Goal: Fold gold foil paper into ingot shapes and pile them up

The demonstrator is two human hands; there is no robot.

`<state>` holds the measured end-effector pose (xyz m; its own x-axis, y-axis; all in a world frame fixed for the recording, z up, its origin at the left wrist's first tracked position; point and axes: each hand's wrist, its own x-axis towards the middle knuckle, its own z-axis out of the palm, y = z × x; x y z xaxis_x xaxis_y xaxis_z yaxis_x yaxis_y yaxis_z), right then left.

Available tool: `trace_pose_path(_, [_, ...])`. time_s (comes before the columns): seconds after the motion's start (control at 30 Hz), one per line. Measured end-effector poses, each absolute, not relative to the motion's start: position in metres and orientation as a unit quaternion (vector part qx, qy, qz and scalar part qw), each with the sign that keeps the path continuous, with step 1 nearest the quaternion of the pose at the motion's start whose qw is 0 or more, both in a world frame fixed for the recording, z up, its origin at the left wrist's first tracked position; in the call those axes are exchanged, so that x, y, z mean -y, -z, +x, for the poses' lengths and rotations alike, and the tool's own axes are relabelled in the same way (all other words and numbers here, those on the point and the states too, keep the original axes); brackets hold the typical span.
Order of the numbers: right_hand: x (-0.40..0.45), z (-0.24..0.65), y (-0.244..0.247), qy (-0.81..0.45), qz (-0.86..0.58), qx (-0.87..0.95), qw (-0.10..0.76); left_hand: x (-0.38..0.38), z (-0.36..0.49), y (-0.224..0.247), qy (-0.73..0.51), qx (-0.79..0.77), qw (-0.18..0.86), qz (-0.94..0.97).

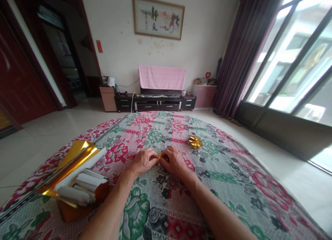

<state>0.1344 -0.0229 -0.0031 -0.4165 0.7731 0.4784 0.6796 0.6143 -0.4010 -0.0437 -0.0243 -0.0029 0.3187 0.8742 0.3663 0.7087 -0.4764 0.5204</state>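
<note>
My left hand [143, 161] and my right hand [175, 162] meet over the middle of the flowered cloth, fingertips almost touching. Between them shows a small piece of gold foil paper [159, 156], pinched from both sides; most of it is hidden by the fingers. Beyond my right hand, a little pile of folded gold foil pieces [195, 142] lies on the cloth. To the left of my left forearm rest a roll of gold foil sheets [77, 164] and a stack of folded white-backed paper [89, 181].
The patterned cloth [223, 195] covers a large rounded surface. Past its far edge stand a low dark cabinet [158, 106] and a screen-shaped thing under a pink towel [162, 77]. Purple curtains [232, 57] and a window are on the right, a red door [20, 77] on the left.
</note>
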Motion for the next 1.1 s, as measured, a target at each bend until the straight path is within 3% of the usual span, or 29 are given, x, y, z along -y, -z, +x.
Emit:
trace_pose_path(0.2, [0.024,0.135,0.002,-0.074,-0.434,0.839,0.321,0.026,-0.045,-0.001,-0.295,-0.506,0.094,0.805])
trace_pose_path(0.53, [0.023,0.135,0.004,-0.072,-0.432,0.841,0.318,0.028,-0.055,-0.004,-0.282,-0.48,0.15,0.817])
trace_pose_path(1.1, [0.024,0.133,0.002,-0.062,-0.443,0.84,0.306,0.019,-0.043,0.007,-0.315,-0.485,0.091,0.811])
